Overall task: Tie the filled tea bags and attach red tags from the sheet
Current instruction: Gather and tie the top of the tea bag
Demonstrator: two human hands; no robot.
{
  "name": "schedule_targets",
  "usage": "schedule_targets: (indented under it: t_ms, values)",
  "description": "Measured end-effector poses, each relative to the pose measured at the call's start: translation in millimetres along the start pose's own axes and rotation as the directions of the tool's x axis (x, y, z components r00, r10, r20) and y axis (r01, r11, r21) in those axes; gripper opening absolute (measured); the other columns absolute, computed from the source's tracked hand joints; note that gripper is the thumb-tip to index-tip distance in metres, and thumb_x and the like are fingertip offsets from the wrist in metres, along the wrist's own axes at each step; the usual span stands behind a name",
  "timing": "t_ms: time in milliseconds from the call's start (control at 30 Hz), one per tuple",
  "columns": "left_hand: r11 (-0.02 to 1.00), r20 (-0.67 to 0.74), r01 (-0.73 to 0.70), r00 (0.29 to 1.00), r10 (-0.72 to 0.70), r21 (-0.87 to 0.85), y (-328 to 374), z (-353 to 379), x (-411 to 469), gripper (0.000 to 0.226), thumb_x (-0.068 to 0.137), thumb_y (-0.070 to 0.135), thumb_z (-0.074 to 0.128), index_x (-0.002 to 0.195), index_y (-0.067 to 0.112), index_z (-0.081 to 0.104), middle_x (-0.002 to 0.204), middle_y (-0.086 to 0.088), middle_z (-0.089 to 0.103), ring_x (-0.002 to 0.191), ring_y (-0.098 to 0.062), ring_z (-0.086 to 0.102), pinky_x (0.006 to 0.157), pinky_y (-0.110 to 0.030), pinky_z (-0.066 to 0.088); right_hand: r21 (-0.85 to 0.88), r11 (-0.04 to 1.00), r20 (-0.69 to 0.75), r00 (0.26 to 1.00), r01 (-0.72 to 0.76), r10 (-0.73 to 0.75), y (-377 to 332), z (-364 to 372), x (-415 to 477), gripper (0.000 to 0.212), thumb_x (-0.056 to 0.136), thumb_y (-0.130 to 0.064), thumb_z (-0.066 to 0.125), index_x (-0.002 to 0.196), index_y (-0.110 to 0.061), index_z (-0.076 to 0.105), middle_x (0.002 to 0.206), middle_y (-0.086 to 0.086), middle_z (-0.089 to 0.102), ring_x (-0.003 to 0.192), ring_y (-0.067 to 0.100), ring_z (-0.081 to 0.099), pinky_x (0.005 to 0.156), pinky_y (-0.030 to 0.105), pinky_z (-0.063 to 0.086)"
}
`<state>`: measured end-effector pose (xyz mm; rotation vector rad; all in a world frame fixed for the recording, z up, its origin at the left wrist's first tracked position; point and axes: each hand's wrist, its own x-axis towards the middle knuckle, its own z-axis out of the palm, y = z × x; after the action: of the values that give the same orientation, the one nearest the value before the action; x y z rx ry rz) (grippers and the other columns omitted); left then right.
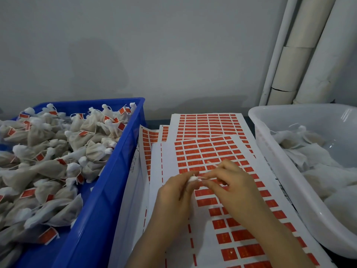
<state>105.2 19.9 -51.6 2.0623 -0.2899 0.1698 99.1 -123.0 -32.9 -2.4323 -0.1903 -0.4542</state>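
Both hands work over the top tag sheet [222, 225], centre of the table. The left hand [173, 194] has its fingers curled round a filled tea bag [192, 178]; only the bag's white gathered neck shows above the fingertips, the rest is hidden in the palm. The right hand [231, 186] pinches the bag's string [211, 165] between thumb and forefinger, just right of the neck; a short length of string runs up and to the left from the pinch. Hands are nearly touching at the neck.

The top sheet lies askew on a stack of tag sheets [208, 124] (approx. three or four visible, exact no. cannot be told). Each carries rows of red tags [239, 235] on white backing, w/ a dashed red line along the left margin.

Left side of the table: blue plastic crate [108, 190], piled w/ tied tea bags [58, 151], most showing a red tag on a string. Right side: translucent white tub [270, 151] holding untied bags [318, 157], white and loosely heaped. Behind the tub, in the back right corner, white pipes [301, 55] run up the grey wall [135, 45].
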Motion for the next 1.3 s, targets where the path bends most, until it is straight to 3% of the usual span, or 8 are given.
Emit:
schedule_targets:
  t_ms: [167,300,467,567,633,800,1100,1300]
  values:
    - [0.999,0.029,-0.031,0.999,0.030,0.039,0.4,2.2,-0.7,0.030,0.094,0.027,0.048,0.106,0.054,0.042,0.108,0.029,0.053,0.083,0.016,0.051,0.066,0.010,0.034,-0.041,0.998,-0.144,0.988,0.048,-0.054,0.8,-0.6,-1.1,0.028,0.081,-0.020,0.068,0.070,-0.033,0.046,0.083,-0.024,0.043,0.079,0.000,0.046,0.073,0.004,0.028]
    - [1.000,0.035,-0.012,0.999,0.011,0.014,-3.0,-0.2,0.4,0.027,0.092,0.023,0.053,0.097,0.047,0.041,0.098,0.038,0.046,0.086,0.010,0.057,0.064,0.006,0.037,-0.138,0.990,-0.237,0.970,0.030,-0.062,-1.5,-1.7,-0.8,0.022,0.073,-0.027,0.075,0.067,-0.035,0.055,0.132,-0.005,0.050,0.120,0.019,0.037,0.098,0.037,0.025]
    - [0.915,-0.123,-0.228,0.952,0.282,0.332,-3.7,8.1,-8.8,0.011,0.084,0.029,0.065,0.092,0.037,0.069,0.118,0.029,0.044,0.119,0.009,0.033,0.101,-0.011,0.023,-0.050,0.991,-0.262,0.955,0.128,-0.136,-7.8,3.0,-4.6,0.005,0.077,-0.033,0.065,0.077,-0.028,0.067,0.112,-0.004,0.062,0.104,0.015,0.046,0.093,0.033,0.033]
    - [0.999,-0.239,0.019,0.971,-0.030,-0.047,4.0,5.7,-9.1,0.017,0.085,0.035,0.056,0.070,0.036,0.064,0.083,0.027,0.053,0.090,0.001,0.050,0.076,-0.007,0.037,-0.083,0.965,-0.305,0.915,0.249,-0.262,-9.4,6.7,-7.2,0.013,0.074,-0.029,0.064,0.081,-0.020,0.070,0.088,-0.004,0.066,0.086,0.007,0.050,0.080,0.030,0.041]
    - [0.840,-0.030,0.268,0.947,-0.319,-0.471,8.1,-1.8,-1.6,0.026,0.090,0.024,0.057,0.066,0.022,0.065,0.056,0.015,0.057,0.056,-0.006,0.055,0.053,-0.010,0.042,-0.113,0.949,-0.311,0.897,0.294,-0.314,-8.8,7.4,-8.4,0.013,0.073,-0.028,0.064,0.082,-0.019,0.071,0.085,-0.005,0.067,0.084,0.004,0.051,0.080,0.030,0.044]
    - [0.515,0.445,0.684,0.728,-0.521,-0.517,6.2,-17.2,7.3,0.047,0.084,0.055,0.053,0.077,0.011,0.069,0.052,-0.002,0.050,0.040,-0.008,0.039,0.043,-0.017,0.035,-0.096,0.917,-0.185,0.899,0.386,-0.398,-9.0,9.5,-11.7,0.010,0.076,-0.025,0.065,0.081,-0.017,0.069,0.079,-0.007,0.067,0.080,0.004,0.050,0.075,0.022,0.047]
    - [0.768,0.363,0.543,0.829,-0.426,-0.339,3.3,-22.9,1.8,0.028,0.088,0.042,0.059,0.075,0.022,0.073,0.066,0.008,0.069,0.054,-0.003,0.062,0.054,-0.015,0.045,0.046,0.956,0.143,0.945,0.291,-0.295,-6.2,5.6,-12.3,0.004,0.083,-0.032,0.056,0.080,-0.029,0.058,0.081,-0.023,0.054,0.080,-0.002,0.049,0.077,0.012,0.040]
    - [0.977,-0.034,0.211,0.977,-0.211,0.018,-0.1,-18.4,1.7,0.018,0.082,0.028,0.070,0.076,0.034,0.055,0.082,0.020,0.056,0.075,-0.002,0.058,0.053,-0.004,0.040,-0.012,0.978,0.232,0.951,0.210,-0.202,2.1,11.4,-10.6,0.009,0.092,-0.034,0.050,0.086,-0.038,0.045,0.085,-0.029,0.042,0.088,-0.005,0.044,0.077,0.004,0.032]
